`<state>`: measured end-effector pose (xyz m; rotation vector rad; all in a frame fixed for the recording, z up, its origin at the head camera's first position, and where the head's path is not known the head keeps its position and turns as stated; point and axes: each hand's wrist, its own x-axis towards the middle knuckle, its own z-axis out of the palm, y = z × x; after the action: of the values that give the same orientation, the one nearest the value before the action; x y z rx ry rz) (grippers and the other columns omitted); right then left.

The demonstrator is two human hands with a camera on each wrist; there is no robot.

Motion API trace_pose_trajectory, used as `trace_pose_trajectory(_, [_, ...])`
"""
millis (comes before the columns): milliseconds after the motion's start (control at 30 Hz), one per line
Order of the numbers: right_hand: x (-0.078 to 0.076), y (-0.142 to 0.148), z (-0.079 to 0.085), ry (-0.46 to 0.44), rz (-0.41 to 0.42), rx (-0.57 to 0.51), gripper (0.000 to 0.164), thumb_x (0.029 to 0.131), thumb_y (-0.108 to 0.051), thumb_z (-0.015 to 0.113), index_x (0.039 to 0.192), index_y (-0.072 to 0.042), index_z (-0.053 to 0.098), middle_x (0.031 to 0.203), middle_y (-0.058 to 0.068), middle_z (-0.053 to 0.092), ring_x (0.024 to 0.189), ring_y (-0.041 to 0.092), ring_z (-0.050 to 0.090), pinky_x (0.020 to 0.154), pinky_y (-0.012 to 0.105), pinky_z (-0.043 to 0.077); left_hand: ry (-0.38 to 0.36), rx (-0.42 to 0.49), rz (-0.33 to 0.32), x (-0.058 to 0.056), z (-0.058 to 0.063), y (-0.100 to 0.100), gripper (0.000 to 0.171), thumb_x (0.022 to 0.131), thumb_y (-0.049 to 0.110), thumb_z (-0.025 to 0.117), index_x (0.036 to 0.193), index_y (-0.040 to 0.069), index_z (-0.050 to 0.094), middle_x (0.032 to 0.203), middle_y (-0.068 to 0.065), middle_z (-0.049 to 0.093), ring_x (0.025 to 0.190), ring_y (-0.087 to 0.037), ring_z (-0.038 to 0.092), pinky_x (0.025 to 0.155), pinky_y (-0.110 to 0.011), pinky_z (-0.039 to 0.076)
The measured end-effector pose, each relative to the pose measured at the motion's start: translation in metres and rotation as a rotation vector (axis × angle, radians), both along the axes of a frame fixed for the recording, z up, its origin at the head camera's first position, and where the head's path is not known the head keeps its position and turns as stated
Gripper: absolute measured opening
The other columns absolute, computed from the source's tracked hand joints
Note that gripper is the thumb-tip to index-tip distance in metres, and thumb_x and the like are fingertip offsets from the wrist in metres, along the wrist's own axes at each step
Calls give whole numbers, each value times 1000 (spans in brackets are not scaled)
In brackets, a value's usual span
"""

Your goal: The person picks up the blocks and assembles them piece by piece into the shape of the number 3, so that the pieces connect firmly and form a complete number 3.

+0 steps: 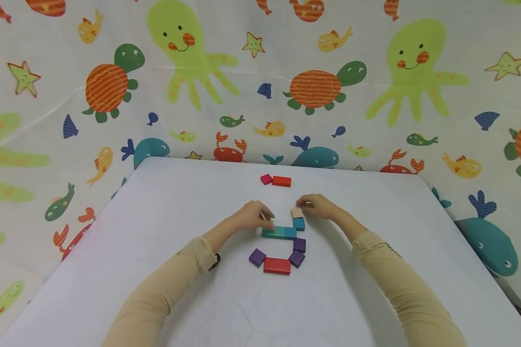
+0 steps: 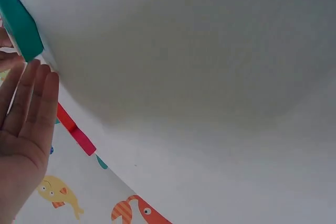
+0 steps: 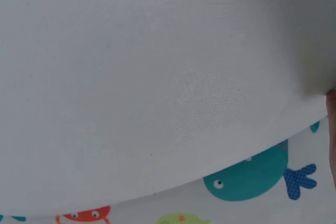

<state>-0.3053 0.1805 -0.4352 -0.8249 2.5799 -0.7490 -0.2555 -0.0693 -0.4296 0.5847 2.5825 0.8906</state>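
Note:
My left hand (image 1: 253,215) hovers at the left end of a teal block (image 1: 273,233), its fingers loosely extended and nothing held. The left wrist view shows these fingers (image 2: 31,98) nearly straight beside a green-teal block (image 2: 21,22). At the back of the figure, my right hand (image 1: 319,206) pinches a plain wooden block (image 1: 296,212) at its edge with the fingertips. That block touches a blue block (image 1: 298,224), which stands behind another blue block (image 1: 290,233) at the teal one's right end. Only a sliver of the right hand (image 3: 332,129) appears in the right wrist view.
Nearer me, two purple blocks (image 1: 299,245) curve down to a red block (image 1: 277,266), with a third purple block (image 1: 257,257) at its left. Farther back lie an orange-red block (image 1: 281,181) and a pinkish-red block (image 1: 267,179). A sea-animal curtain (image 1: 252,96) hangs behind the white table (image 1: 178,193).

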Motion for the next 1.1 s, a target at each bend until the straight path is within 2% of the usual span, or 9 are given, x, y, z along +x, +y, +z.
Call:
trace_pose_trajectory(167, [-2,-4,4,46,-18,17,26,95,-1,48,118,3,59,120,20,62,116,33,55,102,45,42,81,12,25,-9,3,-6,25,85,22,70,105,8,72,93,-4,71,84,-14,61,76,-24,51])
trace_pose_trajectory(300, [-3,-6,7,80,-17,23,25,95,-2,50,117,4,60,117,19,64,112,32,57,100,45,44,130,26,103,-16,6,-10,22,86,20,69,103,7,72,93,-6,71,85,-16,61,79,-27,51])
trace_pose_trajectory(500, [-5,-10,8,114,-54,16,22,93,-3,54,112,3,63,111,19,66,104,31,61,97,43,47,119,72,175,-24,5,-12,23,88,20,67,105,6,72,100,-8,71,90,-18,61,83,-29,52])
trace_pose_trajectory(800, [-12,-21,5,220,-143,-12,19,90,-12,62,105,0,66,94,15,68,86,25,60,84,37,53,179,86,296,-39,-2,-9,19,89,18,65,104,7,72,98,-7,70,89,-19,59,80,-29,52])
trace_pose_trajectory(933, [-19,-25,6,268,-199,-12,21,89,-15,65,104,0,66,91,14,68,81,24,59,79,36,52,237,98,344,-50,-2,-7,19,89,19,65,102,6,72,95,-8,70,87,-21,59,78,-30,52])
trace_pose_trajectory(1100, [-30,-27,9,297,-252,-33,24,88,-15,66,106,0,65,97,16,67,86,26,60,80,37,53,289,153,420,-66,-2,-4,20,90,18,64,103,3,70,96,-11,70,88,-23,60,80,-32,52])
